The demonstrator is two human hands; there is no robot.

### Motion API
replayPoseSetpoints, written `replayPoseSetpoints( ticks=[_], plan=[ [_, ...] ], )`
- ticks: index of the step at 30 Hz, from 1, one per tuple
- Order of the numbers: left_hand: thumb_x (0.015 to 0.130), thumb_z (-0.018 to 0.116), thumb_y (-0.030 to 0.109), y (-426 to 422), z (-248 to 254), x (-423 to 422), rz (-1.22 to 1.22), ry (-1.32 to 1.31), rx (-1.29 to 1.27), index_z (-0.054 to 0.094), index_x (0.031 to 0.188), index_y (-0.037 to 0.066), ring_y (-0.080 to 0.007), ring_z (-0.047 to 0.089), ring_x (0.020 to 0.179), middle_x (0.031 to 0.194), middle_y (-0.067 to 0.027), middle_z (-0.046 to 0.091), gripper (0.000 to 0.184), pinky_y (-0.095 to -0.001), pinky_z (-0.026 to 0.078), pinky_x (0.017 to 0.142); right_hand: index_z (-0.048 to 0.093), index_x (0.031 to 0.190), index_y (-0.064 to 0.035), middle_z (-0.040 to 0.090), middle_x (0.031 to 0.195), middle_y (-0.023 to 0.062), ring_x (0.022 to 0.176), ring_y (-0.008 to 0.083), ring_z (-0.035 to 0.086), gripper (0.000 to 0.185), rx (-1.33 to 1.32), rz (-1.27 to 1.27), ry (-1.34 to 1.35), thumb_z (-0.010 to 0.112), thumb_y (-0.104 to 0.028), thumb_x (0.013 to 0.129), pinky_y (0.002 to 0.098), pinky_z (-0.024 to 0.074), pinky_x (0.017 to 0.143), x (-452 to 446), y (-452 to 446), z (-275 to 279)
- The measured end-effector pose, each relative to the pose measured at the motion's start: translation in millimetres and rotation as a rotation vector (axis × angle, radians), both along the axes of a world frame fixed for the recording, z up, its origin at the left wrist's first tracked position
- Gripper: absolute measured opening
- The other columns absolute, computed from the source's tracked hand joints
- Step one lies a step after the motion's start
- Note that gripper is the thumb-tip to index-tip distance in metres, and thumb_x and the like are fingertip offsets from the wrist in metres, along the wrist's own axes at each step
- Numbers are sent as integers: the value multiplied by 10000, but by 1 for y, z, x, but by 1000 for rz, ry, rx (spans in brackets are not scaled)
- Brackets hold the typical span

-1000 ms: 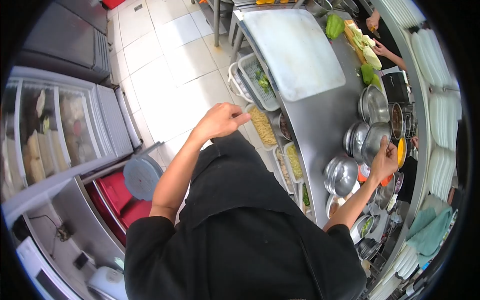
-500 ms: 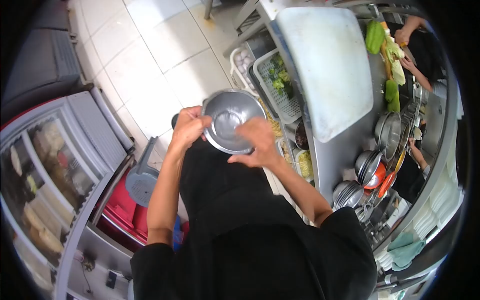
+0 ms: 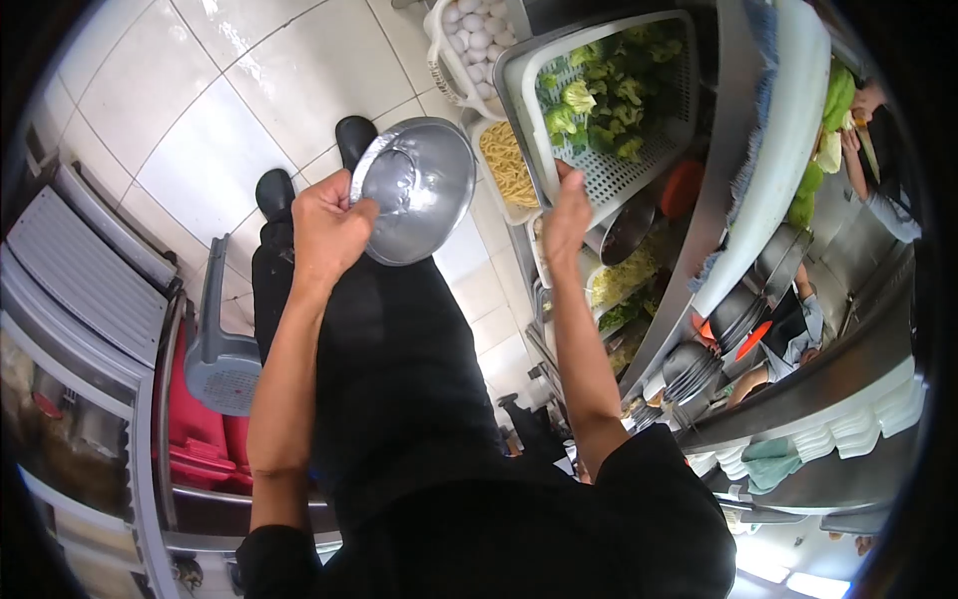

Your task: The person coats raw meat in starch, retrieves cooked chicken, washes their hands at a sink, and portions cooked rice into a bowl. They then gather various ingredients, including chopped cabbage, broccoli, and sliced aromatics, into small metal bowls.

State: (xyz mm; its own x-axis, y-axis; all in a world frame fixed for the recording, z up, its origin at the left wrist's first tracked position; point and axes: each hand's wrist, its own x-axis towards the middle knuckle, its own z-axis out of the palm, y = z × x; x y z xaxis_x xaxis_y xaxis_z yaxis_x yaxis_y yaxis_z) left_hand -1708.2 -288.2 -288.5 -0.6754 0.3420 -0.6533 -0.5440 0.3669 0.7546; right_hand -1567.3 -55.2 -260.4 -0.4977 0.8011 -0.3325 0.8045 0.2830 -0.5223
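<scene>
My left hand [image 3: 332, 225] grips the near rim of a metal bowl [image 3: 419, 190], which is tilted with its inside showing. My right hand [image 3: 568, 215] is at the near edge of a white perforated basket [image 3: 639, 170] that holds broccoli [image 3: 609, 95]; its fingers are partly hidden at the rim, so I cannot make out whether they grip it. Just left of that hand is a tub of yellow noodles [image 3: 507, 165]. A basket of eggs [image 3: 481, 42] stands beyond.
Right of the shelf are a white board [image 3: 788, 150], stacked metal bowls [image 3: 691, 371] and green vegetables [image 3: 836, 95]. Co-workers' hands [image 3: 866, 105] show at the far right. A grey lidded item [image 3: 225, 382] and red bins [image 3: 205, 429] stand at the left.
My right hand has left the bowl and moved right to the broccoli basket. My left hand still holds the bowl, now farther left and tilted. The view has shifted closer to the lower shelf.
</scene>
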Motion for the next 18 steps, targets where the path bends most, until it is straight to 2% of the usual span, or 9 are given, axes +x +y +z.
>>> replayPoseSetpoints(
  ticks=[2,4,6,9,15,18],
  plan=[
    [632,528,-8,2,-8,4,-22,-1,-1,304,528,31,-56,257,503,503,37,267,250,-272,207,429,589,1126,33,578,1108,268,1065,398,526,609,85,-54,-182,381,-502,924,446,373,947,-27,22,16],
    [627,522,-12,5,-10,7,-31,-12,16,298,528,33,-56,251,508,504,35,257,249,-273,201,431,494,1255,17,519,1237,232,1196,291,463,760,446,35,-135,525,-599,812,328,329,997,-19,76,-12],
    [626,522,-12,9,-11,8,-27,-11,20,295,527,35,-56,251,509,503,34,256,252,-271,202,432,422,1311,9,448,1313,237,1249,311,406,908,757,53,-349,635,-624,697,375,309,1019,-16,144,-45],
    [625,524,-12,14,-11,5,-33,-21,12,291,525,38,-56,250,508,503,34,255,259,-270,204,433,373,1329,4,412,1335,243,1261,337,377,932,631,162,-365,669,-588,673,416,301,1018,-33,193,-74],
    [650,526,-32,24,-10,0,-64,-3,6,280,534,69,-48,250,507,525,56,261,290,-268,184,441,417,1284,-16,461,1274,239,1211,374,419,771,419,67,-191,639,-497,724,431,320,1002,-29,196,-89],
    [647,523,-37,27,-11,-2,-65,-1,3,273,532,72,-48,246,509,527,57,253,296,-269,180,441,432,1282,-30,459,1284,236,1203,372,431,748,583,64,-186,652,-466,716,424,329,993,-33,187,-100]
  ],
)
